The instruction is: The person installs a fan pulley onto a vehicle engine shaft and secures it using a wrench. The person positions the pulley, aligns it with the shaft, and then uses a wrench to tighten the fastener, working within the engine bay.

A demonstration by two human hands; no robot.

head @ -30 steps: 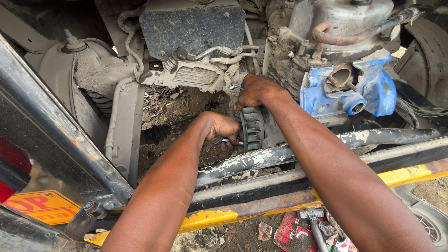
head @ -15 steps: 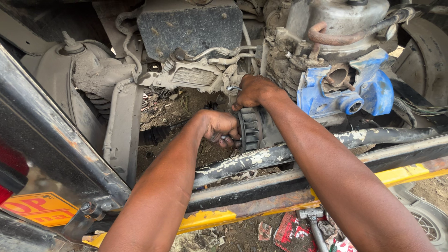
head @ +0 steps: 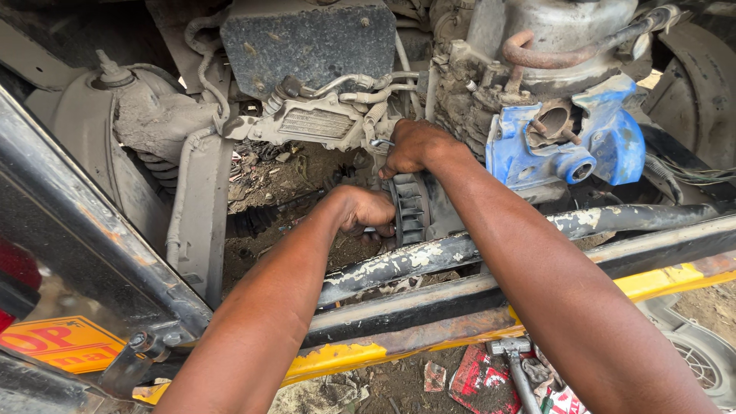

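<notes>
Both my arms reach down into a vehicle's open engine bay. My left hand (head: 366, 212) is curled against the left face of a dark ribbed round engine part (head: 410, 208), fingers closed on something small and metal that is mostly hidden. My right hand (head: 416, 146) rests on top of the same part, fingers closed around a thin metal piece (head: 381, 142) that pokes out to the left. A blue-painted housing (head: 606, 146) with round ports sits just right of my right wrist.
A peeling black crossbar (head: 429, 257) runs under my arms, with a yellow-edged frame rail (head: 360, 356) below it. A grey strut tower (head: 146, 115), hoses and a dark box (head: 307, 38) fill the back. A hammer (head: 515, 360) and red wrappers (head: 479, 383) lie on the ground.
Both hands stay on the ribbed part, with only slight shifts; the left hand has edged a little closer to it.
</notes>
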